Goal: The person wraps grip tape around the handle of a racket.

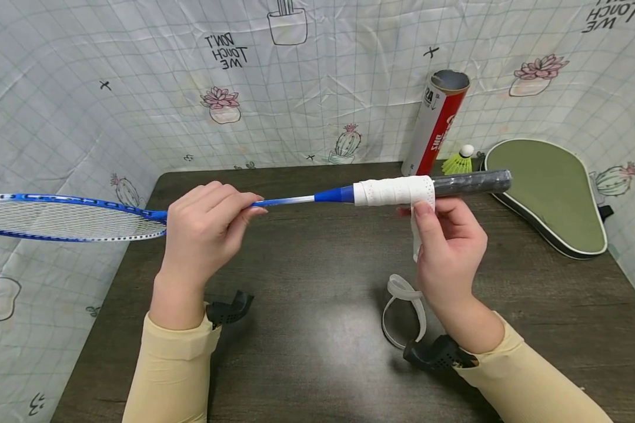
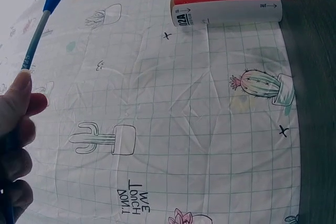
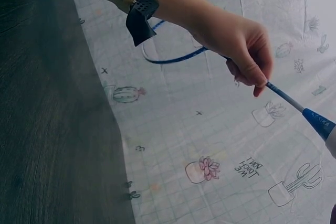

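A blue and white badminton racket (image 1: 291, 200) is held level above the dark table, its head to the left. My left hand (image 1: 203, 226) grips the shaft close to the head; the left wrist view shows the fingers (image 2: 18, 169) curled round it. White perforated grip tape (image 1: 394, 191) covers the front part of the handle, while the butt end (image 1: 471, 183) is dark and bare. Below the handle, my right hand (image 1: 450, 247) pinches the tape where it leaves the wrap, thumb in front. The tape's loose tail hangs down and loops (image 1: 402, 311) near the table.
A red and white shuttlecock tube (image 1: 436, 123) stands at the back beside a yellow shuttlecock (image 1: 459, 160). To the right lies a green paddle-shaped case (image 1: 547, 194). A patterned cloth (image 1: 296, 117) hangs behind the wooden table (image 1: 307, 352).
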A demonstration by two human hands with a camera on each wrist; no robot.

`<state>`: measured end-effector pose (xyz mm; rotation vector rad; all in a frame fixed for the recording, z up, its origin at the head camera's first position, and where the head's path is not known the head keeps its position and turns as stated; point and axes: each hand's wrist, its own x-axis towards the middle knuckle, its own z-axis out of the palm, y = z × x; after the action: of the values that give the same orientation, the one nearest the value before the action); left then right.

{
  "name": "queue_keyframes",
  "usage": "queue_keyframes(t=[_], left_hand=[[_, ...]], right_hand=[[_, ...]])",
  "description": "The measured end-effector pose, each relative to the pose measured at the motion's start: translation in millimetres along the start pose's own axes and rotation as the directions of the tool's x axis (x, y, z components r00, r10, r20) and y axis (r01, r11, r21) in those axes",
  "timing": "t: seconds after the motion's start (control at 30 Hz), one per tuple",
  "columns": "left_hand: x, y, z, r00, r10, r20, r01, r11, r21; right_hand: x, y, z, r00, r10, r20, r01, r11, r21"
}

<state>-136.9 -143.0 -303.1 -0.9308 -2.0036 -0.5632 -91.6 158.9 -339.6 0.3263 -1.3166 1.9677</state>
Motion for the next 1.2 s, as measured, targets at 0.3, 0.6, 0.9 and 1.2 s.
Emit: queue_keyframes(t=[0.3, 0.6, 0.9, 1.2], left_hand=[[-0.8, 0.2, 1.1, 0.999, -0.001, -0.033, 0.000, 0.999, -0.037], [-0.6, -0.8, 2.4, 0.999, 0.012, -0.036, -0.014, 0.999, -0.045], [-0.9, -1.2, 3.2, 0.999, 0.008, -0.037, -0.010, 0.999, -0.042], [-0.4, -1.1, 1.7, 1.000, -0.023, -0.004, 0.023, 1.000, -0.005]], right_hand=[[-0.8, 0.6, 0.1, 1.000, 0.016, -0.004, -0.016, 1.000, 0.021], [0.8, 2.2, 0.6, 1.000, 0.001, -0.012, -0.001, 0.998, 0.058], [0.7, 0.7, 0.3, 1.000, 0.011, -0.006, -0.011, 0.999, 0.044], [0.5, 1.4, -0.8, 1.000, -0.009, -0.021, 0.009, 1.000, -0.009]])
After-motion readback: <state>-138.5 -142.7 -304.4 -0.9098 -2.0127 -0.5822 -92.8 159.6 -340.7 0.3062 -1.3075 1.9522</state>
